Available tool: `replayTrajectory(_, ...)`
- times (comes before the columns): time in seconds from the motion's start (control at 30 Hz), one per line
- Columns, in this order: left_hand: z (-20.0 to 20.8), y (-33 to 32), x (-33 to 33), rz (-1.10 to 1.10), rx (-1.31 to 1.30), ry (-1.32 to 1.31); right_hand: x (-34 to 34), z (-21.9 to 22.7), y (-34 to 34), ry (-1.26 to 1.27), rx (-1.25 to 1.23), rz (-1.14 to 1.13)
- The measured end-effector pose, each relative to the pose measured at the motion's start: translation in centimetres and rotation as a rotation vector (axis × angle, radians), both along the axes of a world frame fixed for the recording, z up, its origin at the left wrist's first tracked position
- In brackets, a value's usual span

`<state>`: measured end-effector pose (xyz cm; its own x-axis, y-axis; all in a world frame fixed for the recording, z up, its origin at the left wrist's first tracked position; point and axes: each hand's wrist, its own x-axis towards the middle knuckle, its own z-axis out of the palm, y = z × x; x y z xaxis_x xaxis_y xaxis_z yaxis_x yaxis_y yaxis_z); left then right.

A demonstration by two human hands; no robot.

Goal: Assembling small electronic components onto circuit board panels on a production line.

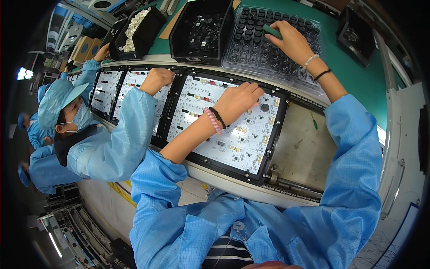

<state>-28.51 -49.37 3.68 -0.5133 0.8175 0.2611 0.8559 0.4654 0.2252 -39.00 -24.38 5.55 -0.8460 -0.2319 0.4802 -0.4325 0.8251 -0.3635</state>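
My left hand [242,101] is over a white circuit board panel [210,145] set in a black frame. Its fingers are curled together near the panel's upper right, and whatever they may hold is hidden. Close to those fingertips, a round black component [265,107] sits on the panel. My right hand [292,44] is raised over a clear plastic tray [280,74]. Between its thumb and fingers is a small dark green piece [272,31], whose kind I cannot make out. Rows of black cylindrical parts [244,31] stand in the tray.
A black bin [179,49] of small dark parts stands left of the tray. Beyond it is another bin with pale parts [134,31]. A co-worker's hand [156,80] is over the neighbouring panel. A green-handled tool [315,123] lies on the metal surface at right.
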Motion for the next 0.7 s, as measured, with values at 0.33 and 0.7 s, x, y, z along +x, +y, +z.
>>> replayTrajectory(0.33, 3.9, -7.3, -12.8, 0.428, 0.254, 0.373, 9.9, 7.0, -0.7, -1.069, -0.865, 0.213)
replayTrajectory(0.7, 2.2, -10.6, -18.8, 0.507, -0.143, 0.007, 21.9, 4.7, -7.0, -1.299, -0.839, 0.326)
